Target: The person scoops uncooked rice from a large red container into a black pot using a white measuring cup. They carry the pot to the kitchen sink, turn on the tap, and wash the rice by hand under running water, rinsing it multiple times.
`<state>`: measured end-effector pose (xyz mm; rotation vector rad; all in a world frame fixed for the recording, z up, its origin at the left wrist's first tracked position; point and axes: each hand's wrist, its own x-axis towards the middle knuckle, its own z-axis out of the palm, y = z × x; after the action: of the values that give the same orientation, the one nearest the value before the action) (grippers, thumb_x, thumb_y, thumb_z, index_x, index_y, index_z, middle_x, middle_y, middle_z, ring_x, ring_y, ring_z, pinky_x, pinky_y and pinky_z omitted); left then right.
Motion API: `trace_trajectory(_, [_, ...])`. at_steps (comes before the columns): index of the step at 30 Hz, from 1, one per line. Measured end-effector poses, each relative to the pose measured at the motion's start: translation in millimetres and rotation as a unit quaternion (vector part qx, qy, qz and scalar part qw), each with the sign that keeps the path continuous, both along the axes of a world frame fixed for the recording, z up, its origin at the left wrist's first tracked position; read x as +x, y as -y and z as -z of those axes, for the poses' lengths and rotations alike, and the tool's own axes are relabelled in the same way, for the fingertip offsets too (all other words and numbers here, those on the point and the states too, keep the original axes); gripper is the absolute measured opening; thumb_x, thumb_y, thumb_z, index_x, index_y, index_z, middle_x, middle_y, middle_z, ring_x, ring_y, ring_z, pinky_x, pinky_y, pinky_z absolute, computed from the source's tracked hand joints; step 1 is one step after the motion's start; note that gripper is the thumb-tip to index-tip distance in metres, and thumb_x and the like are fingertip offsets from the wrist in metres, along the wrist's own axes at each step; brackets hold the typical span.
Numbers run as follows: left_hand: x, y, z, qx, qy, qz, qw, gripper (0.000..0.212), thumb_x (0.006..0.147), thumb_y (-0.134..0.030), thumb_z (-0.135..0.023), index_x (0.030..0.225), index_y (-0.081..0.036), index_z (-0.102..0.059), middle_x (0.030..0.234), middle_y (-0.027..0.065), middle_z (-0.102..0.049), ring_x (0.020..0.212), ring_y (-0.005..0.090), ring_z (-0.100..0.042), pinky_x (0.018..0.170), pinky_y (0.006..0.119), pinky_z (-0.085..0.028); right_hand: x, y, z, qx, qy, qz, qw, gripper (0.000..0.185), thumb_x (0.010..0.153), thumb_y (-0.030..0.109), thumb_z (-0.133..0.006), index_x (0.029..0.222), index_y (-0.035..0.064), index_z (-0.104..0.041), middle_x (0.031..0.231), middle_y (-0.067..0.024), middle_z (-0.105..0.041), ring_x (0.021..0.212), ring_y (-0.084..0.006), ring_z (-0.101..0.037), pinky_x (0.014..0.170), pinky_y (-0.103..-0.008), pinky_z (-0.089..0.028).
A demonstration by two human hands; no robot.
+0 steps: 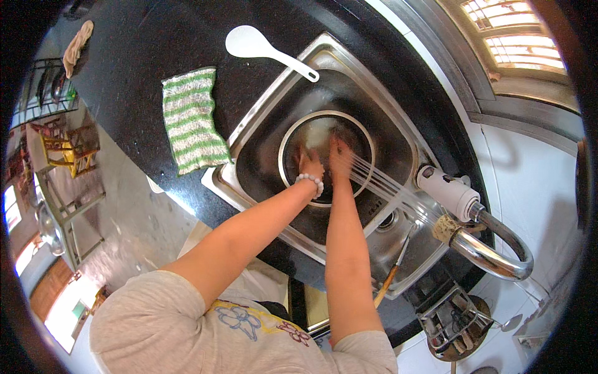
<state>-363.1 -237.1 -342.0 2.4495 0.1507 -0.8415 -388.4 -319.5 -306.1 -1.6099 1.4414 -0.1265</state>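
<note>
Both my hands are down inside a round dark pot [327, 112] with a pale rim, which sits in the larger basin of a stainless steel sink [261, 114]. My left hand [310, 163], with a white bead bracelet [310, 181] at the wrist, is bent inward on the left side. Beside it, my right hand [340, 156] lies under a spray of water from the faucet [446, 223]. A blurred whitish patch [317, 132] shows in the pot beyond my fingers; what it is cannot be made out. The fingertips are blurred, so any grip is unclear.
A white rice paddle [247, 42] rests across the sink's upper left rim. On the black counter [135, 61] lies a green-and-white striped cloth [194, 121]. A wooden-handled utensil [390, 278] leans in the smaller basin, near a metal utensil rack [451, 318].
</note>
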Motion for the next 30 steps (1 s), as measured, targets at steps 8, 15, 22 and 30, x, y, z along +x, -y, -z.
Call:
trace_trajectory(8, [42, 7, 38, -0.203, -0.520, -0.090, 0.825, 0.063, 0.079, -0.072, -0.030, 0.056, -0.015, -0.043, 0.043, 0.0014, -0.034, 0.031, 0.0169, -0.027, 0.031, 0.035, -0.027, 10, -50, -3, 0.132, 0.071, 0.045, 0.988, 0.051, 0.087, 0.036, -0.052, 0.125, 0.0027, -0.047, 0.130, -0.0169, -0.044, 0.117, -0.0300, -0.045, 0.096, -0.0363, -0.034])
trace_trajectory(15, [35, 20, -28, -0.319, -0.494, -0.061, 0.807, 0.045, 0.088, -0.051, -0.040, 0.090, -0.009, -0.055, 0.073, 0.0043, -0.053, 0.055, 0.0158, -0.043, 0.048, 0.032, -0.036, -27, -43, 103, -0.269, -0.084, -0.225, 0.933, 0.047, 0.092, 0.024, -0.040, 0.135, 0.0066, -0.033, 0.137, -0.0177, -0.034, 0.125, -0.0336, -0.034, 0.103, -0.0387, -0.028])
trace_trajectory(22, [68, -2, -58, -0.378, -0.550, -0.197, 0.718, 0.033, 0.094, -0.033, -0.039, 0.100, -0.007, -0.056, 0.099, 0.0081, -0.059, 0.080, 0.0208, -0.058, 0.065, 0.034, -0.049, 21, -33, -9, -0.246, -0.089, -0.208, 0.942, 0.034, 0.092, 0.025, -0.038, 0.120, 0.0078, -0.048, 0.120, -0.0166, -0.048, 0.111, -0.0370, -0.042, 0.098, -0.0447, -0.031])
trace_trajectory(30, [69, 2, -105, -0.224, -0.104, -0.081, 0.966, 0.045, 0.092, -0.027, -0.040, 0.128, -0.001, -0.040, 0.121, 0.0193, -0.051, 0.111, 0.0320, -0.049, 0.093, 0.032, -0.039, 18, -10, 12, -0.203, -0.059, -0.144, 0.967, 0.030, 0.087, 0.017, -0.046, 0.113, 0.0073, -0.055, 0.111, -0.0168, -0.055, 0.101, -0.0347, -0.051, 0.090, -0.0438, -0.038])
